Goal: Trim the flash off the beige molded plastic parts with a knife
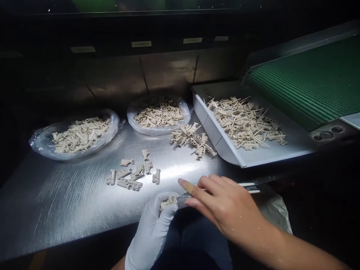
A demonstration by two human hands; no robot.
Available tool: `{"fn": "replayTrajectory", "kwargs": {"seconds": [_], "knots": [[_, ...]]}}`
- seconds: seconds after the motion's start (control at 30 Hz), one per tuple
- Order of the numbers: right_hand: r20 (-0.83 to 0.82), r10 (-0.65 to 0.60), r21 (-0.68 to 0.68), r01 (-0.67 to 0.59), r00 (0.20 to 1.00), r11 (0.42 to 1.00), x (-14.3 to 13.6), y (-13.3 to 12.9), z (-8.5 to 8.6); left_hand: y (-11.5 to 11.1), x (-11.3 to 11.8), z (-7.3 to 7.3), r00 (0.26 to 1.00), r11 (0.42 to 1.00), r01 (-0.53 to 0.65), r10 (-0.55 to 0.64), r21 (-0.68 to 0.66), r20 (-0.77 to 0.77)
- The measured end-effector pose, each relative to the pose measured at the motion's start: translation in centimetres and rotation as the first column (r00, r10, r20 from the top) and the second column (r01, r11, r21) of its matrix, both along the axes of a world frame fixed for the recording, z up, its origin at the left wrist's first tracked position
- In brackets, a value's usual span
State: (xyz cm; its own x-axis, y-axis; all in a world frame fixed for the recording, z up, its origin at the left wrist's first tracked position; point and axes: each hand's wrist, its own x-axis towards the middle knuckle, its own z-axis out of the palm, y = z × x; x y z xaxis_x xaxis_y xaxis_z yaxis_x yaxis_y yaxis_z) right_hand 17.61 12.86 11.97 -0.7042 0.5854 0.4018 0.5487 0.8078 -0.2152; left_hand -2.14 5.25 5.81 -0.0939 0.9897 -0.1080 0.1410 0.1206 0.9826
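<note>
In a white glove, my left hand (153,225) pinches a small beige plastic part (168,203) between thumb and fingers at the table's front edge. My bare right hand (222,198), with a tan wrap on the index finger, is closed around a slim knife (250,188). Its pale and dark handle sticks out behind the hand, and the thin blade points toward the held part; whether it touches cannot be seen. Beyond my left hand lie several loose beige parts (137,170). A pile of parts with thin stems (194,138) sits farther right.
Two plastic-lined containers, one at left (42,150) and one at centre (157,131), hold many beige parts. A white tray (225,152) with stemmed parts stands at right, beside a green conveyor belt (309,82). Everything rests on a metal table (73,198).
</note>
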Motion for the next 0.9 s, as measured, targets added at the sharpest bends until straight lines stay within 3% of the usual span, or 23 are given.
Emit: {"fn": "replayTrajectory", "kwargs": {"seconds": [0.17,0.3,0.5,0.67,0.9], "knots": [[0.066,0.010,0.252,-0.027,0.998,0.967,-1.3,0.0,2.1,-0.1,-0.5,-0.2,0.979,0.990,0.020,0.009,0.142,-0.203],[0.109,0.048,0.289,-0.078,0.993,0.954,-2.1,-0.5,3.1,0.1,-0.7,-0.3,0.990,0.993,-0.078,0.088,0.088,-0.113],[0.178,0.077,0.328,-0.132,0.981,0.935,-2.5,-0.7,3.5,0.1,-0.9,-0.8,0.991,0.992,-0.114,0.118,0.058,-0.060],[0.135,0.072,0.301,-0.110,0.988,0.947,-2.3,-0.6,2.8,-0.1,-0.8,-1.0,0.991,0.994,-0.105,0.107,0.031,-0.078],[0.044,0.024,0.086,-0.027,0.999,0.996,-1.2,-0.2,2.0,-0.3,-0.7,-1.8,0.984,0.989,-0.138,0.142,0.046,-0.110]]}}
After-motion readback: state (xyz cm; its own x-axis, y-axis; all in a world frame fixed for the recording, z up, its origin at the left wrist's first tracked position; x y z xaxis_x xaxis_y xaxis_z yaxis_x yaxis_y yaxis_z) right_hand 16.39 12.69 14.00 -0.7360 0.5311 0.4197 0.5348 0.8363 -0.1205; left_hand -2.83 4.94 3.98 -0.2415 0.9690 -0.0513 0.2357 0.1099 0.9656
